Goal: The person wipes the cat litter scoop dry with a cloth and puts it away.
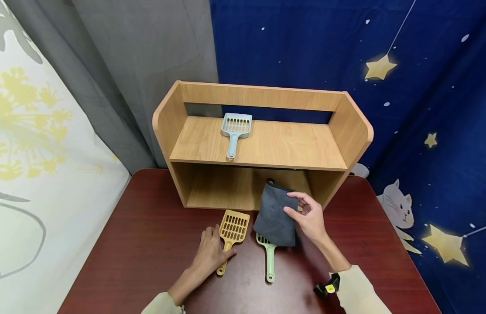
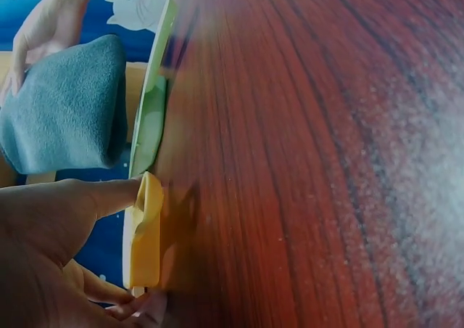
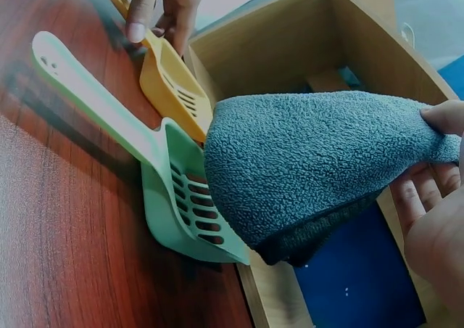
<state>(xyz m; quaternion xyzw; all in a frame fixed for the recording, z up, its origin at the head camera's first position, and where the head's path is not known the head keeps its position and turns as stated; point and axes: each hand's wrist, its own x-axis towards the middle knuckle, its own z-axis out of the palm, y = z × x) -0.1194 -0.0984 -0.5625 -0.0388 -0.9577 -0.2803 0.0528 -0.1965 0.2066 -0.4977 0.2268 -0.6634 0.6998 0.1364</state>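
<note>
One scoop (image 1: 229,242) is in the left hand (image 1: 211,250); to that hand's right, a second scoop (image 1: 270,258) lies on the desk (image 1: 156,244). The cloth (image 1: 276,213) extends left from the right hand (image 1: 311,220). Beyond both hands stands the shelf (image 1: 354,131), a third scoop (image 1: 233,145) on its upper board (image 1: 298,146).

A dark reddish-brown table (image 1: 148,261) with visible wood grain and rounded back corners carries a two-level light-wood shelf (image 1: 290,144) at its rear. Behind hang a plain grey curtain (image 1: 148,52) and a deep blue one (image 1: 298,48) printed with yellow stars (image 1: 380,67) and a pale cat (image 1: 398,207). White fabric (image 1: 82,187) with yellow floral motifs covers the left side; pale glare (image 2: 442,161) whitens part of the tabletop.
</note>
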